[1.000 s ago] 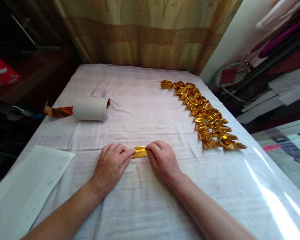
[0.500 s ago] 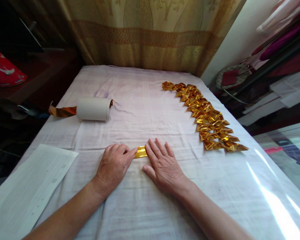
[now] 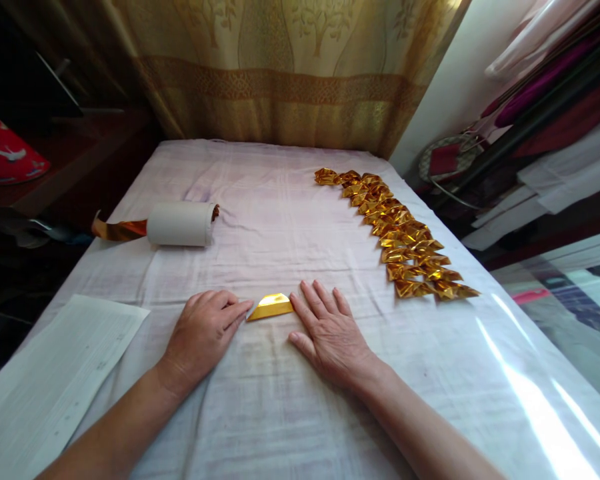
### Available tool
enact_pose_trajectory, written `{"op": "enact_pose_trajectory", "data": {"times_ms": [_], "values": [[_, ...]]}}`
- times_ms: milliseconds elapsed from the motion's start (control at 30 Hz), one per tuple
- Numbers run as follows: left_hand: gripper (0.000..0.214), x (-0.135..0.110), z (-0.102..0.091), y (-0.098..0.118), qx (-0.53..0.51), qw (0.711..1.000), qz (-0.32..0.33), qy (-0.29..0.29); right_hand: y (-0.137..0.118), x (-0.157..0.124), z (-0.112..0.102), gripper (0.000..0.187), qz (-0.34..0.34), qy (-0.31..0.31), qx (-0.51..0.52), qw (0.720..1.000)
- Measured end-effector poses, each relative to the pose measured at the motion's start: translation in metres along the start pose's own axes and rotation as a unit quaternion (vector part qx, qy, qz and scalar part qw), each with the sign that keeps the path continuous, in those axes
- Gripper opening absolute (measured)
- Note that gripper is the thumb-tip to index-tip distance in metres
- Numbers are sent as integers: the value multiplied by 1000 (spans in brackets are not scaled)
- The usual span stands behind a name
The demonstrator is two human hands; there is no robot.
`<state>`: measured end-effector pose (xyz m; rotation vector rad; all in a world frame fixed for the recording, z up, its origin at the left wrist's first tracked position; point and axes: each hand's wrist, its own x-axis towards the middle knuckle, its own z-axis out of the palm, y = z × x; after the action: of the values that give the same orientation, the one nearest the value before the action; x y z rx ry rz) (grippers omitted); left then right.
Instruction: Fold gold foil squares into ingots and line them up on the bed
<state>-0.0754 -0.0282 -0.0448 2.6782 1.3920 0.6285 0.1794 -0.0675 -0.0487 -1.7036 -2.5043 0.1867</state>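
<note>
Sheet [image 3: 55, 373] near-left on worktop [image 3: 280, 413], print too small to read. L hand [image 3: 203, 330] palm down, fingers loosely curled, gripping nothing, index tip at left end of gold foil [image 3: 271, 306]. R hand [image 3: 330, 333] flat, fingers spread wide, index just beside foil's right end. Foil lies on worktop btw hands. Farther: folded gold pcs [image 3: 405, 240] right, roll [image 3: 180, 224] left, curtain [image 3: 280, 73] behind.

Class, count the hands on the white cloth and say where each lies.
2. The left hand lies curled at the left tip of the gold foil piece; the right hand lies flat at its right end.
</note>
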Motion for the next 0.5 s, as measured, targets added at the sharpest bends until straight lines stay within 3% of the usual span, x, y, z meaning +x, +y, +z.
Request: {"op": "enact_pose_trajectory", "data": {"times_ms": [133,267,367,500], "values": [[34,1,-3,13,44,998,15,38,0,0,-1,62,3,0,5,1000],[55,2,8,36,50,992,106,-46,0,0,0,63,2,5,8,1000],[66,-2,16,39,63,989,106,-82,-1,0,-1,63,2,3,9,1000],[64,-9,18,30,84,987,95,-98,-1,1,-2,62,10,-14,10,1000]]}}
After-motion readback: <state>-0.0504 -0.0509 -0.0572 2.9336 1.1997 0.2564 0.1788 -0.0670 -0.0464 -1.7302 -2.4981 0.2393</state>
